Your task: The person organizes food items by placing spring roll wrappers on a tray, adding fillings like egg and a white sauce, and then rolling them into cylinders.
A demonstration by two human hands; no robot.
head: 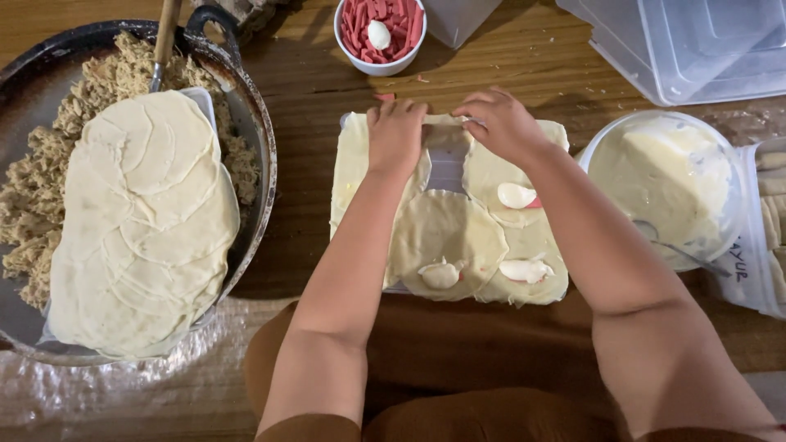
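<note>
Pale dough wrapper (446, 135) sat at the far edge of the white board (449, 176), running left-right between both hands. Left hand (395, 135) lay flat on its left end, right hand (501, 123) pinched the right end with fingertips, so neither was really nearer. More filled rounds (446, 241) lay just nearer the body.
</note>
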